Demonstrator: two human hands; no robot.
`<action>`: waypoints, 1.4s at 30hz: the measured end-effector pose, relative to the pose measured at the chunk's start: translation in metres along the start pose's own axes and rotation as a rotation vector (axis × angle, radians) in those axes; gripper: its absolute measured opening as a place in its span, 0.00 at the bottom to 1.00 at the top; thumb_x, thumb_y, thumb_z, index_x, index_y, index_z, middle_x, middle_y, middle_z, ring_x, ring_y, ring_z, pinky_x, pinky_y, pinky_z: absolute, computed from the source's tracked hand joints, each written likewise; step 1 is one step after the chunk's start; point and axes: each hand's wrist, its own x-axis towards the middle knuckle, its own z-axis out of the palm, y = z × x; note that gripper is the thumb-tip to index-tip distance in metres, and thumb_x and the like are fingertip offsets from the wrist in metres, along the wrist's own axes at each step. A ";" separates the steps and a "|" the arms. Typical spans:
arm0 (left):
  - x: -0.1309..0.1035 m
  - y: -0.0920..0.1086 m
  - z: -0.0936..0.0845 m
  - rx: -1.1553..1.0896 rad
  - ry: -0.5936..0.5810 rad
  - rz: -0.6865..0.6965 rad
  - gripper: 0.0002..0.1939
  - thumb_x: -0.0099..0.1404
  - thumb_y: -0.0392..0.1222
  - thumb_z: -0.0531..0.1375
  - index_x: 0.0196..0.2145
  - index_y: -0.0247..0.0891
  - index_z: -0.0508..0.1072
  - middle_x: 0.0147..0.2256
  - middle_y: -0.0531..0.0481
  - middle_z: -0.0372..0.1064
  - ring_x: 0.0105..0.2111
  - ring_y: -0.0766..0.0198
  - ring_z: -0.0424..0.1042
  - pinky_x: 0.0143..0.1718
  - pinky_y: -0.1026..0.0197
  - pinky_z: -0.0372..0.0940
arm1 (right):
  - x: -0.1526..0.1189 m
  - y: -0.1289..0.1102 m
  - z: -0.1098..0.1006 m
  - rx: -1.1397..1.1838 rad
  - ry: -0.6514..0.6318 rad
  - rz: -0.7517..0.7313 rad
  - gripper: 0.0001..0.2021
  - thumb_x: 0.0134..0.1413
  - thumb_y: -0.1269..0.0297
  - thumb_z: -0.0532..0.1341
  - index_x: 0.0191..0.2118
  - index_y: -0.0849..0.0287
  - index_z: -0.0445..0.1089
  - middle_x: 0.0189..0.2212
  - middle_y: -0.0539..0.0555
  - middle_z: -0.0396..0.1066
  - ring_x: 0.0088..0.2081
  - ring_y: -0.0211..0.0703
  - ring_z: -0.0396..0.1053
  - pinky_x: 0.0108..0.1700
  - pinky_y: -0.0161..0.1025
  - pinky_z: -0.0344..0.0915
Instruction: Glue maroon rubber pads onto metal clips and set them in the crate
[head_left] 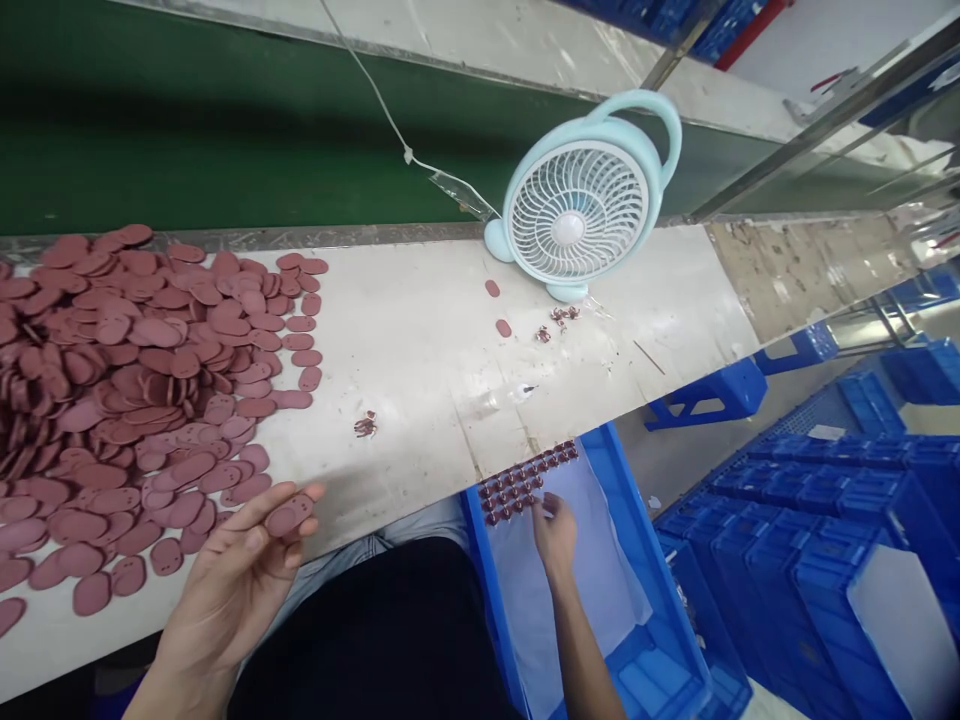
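My left hand (240, 575) pinches a flat oval reddish-brown piece (289, 515) with small holes between thumb and fingers, above the bench's near edge. To its left lies a big heap of the same oval pieces (142, 350). My right hand (556, 535) reaches down into a blue crate (649, 570) on the right. Its fingers are drawn together at the end of a row of small shiny dark-red pieces (517, 480), standing in neat rows on a white sheet (592, 560). What those fingertips hold, if anything, is hidden.
A light-blue fan (574, 220) stands at the bench's back, its cord running up left. Two loose ovals (502, 328) and small dark-red bits (562, 315) lie before it; another bit (365, 426) lies nearer. Blue crates (810, 540) are stacked at right. A green belt (262, 130) runs behind.
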 end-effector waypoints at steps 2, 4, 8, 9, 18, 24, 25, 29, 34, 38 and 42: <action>0.000 -0.001 -0.001 0.012 -0.007 -0.005 0.23 0.45 0.42 0.79 0.40 0.40 0.83 0.42 0.43 0.83 0.30 0.60 0.80 0.21 0.69 0.72 | -0.009 -0.037 -0.012 0.136 0.053 -0.025 0.21 0.56 0.46 0.67 0.41 0.61 0.74 0.36 0.56 0.76 0.39 0.48 0.73 0.43 0.45 0.70; -0.001 -0.003 0.001 0.008 -0.022 -0.024 0.20 0.48 0.43 0.78 0.40 0.39 0.83 0.44 0.41 0.83 0.32 0.59 0.80 0.22 0.69 0.72 | -0.021 -0.079 -0.018 0.308 0.046 -0.051 0.21 0.56 0.45 0.66 0.41 0.59 0.72 0.30 0.52 0.73 0.33 0.45 0.71 0.37 0.41 0.68; -0.002 -0.008 0.012 -0.049 -0.087 -0.077 0.19 0.53 0.43 0.76 0.43 0.38 0.83 0.47 0.38 0.81 0.35 0.59 0.81 0.25 0.70 0.72 | -0.037 -0.161 0.000 0.623 -0.264 -0.061 0.23 0.65 0.41 0.56 0.44 0.58 0.73 0.26 0.48 0.66 0.24 0.38 0.64 0.21 0.34 0.61; -0.003 -0.009 0.015 -0.066 -0.110 -0.088 0.18 0.55 0.42 0.75 0.43 0.39 0.83 0.47 0.38 0.81 0.35 0.60 0.81 0.25 0.70 0.72 | -0.035 -0.179 0.010 0.742 -0.378 -0.036 0.26 0.66 0.40 0.53 0.47 0.59 0.73 0.27 0.49 0.66 0.23 0.36 0.62 0.17 0.31 0.58; -0.017 -0.017 0.034 -0.174 -0.303 -0.111 0.13 0.62 0.44 0.70 0.44 0.37 0.83 0.45 0.39 0.82 0.38 0.58 0.82 0.25 0.72 0.70 | -0.017 -0.280 0.053 1.731 -1.249 0.346 0.13 0.69 0.55 0.59 0.47 0.61 0.70 0.26 0.44 0.65 0.20 0.28 0.64 0.19 0.24 0.66; -0.017 -0.020 0.045 -0.248 -0.351 -0.135 0.16 0.61 0.37 0.71 0.48 0.37 0.81 0.50 0.40 0.80 0.47 0.57 0.81 0.37 0.70 0.73 | -0.112 -0.295 0.019 1.082 -0.659 -0.170 0.13 0.60 0.51 0.65 0.43 0.54 0.74 0.24 0.47 0.70 0.19 0.37 0.67 0.16 0.32 0.67; -0.018 -0.019 0.046 -0.258 -0.358 -0.140 0.18 0.60 0.35 0.71 0.49 0.38 0.81 0.51 0.40 0.80 0.49 0.57 0.80 0.40 0.70 0.73 | -0.123 -0.296 0.017 1.038 -0.638 -0.230 0.12 0.60 0.51 0.65 0.42 0.54 0.74 0.24 0.48 0.70 0.20 0.38 0.68 0.17 0.34 0.68; -0.020 -0.018 0.047 -0.273 -0.391 -0.128 0.22 0.56 0.31 0.73 0.49 0.39 0.81 0.49 0.44 0.81 0.46 0.61 0.80 0.43 0.69 0.73 | -0.136 -0.299 0.017 1.005 -0.674 -0.288 0.12 0.61 0.51 0.63 0.43 0.53 0.74 0.22 0.47 0.69 0.17 0.38 0.66 0.16 0.34 0.66; -0.020 -0.016 0.043 -0.232 -0.424 -0.087 0.22 0.53 0.31 0.73 0.47 0.40 0.82 0.48 0.45 0.81 0.43 0.61 0.81 0.35 0.70 0.72 | -0.129 -0.300 0.017 1.008 -0.643 -0.274 0.12 0.62 0.51 0.62 0.43 0.53 0.74 0.21 0.47 0.67 0.17 0.39 0.66 0.16 0.35 0.66; -0.020 -0.019 0.044 -0.203 -0.422 -0.051 0.21 0.54 0.30 0.73 0.45 0.41 0.80 0.46 0.44 0.81 0.41 0.59 0.81 0.35 0.67 0.73 | -0.133 -0.304 0.017 0.993 -0.636 -0.299 0.12 0.62 0.52 0.62 0.43 0.54 0.73 0.21 0.47 0.67 0.17 0.39 0.66 0.16 0.36 0.66; -0.021 -0.022 0.047 -0.117 -0.443 0.001 0.19 0.56 0.31 0.73 0.45 0.41 0.78 0.48 0.45 0.80 0.33 0.62 0.81 0.29 0.66 0.73 | -0.137 -0.303 0.021 0.964 -0.598 -0.386 0.10 0.62 0.54 0.62 0.44 0.53 0.72 0.21 0.46 0.68 0.17 0.40 0.67 0.17 0.37 0.67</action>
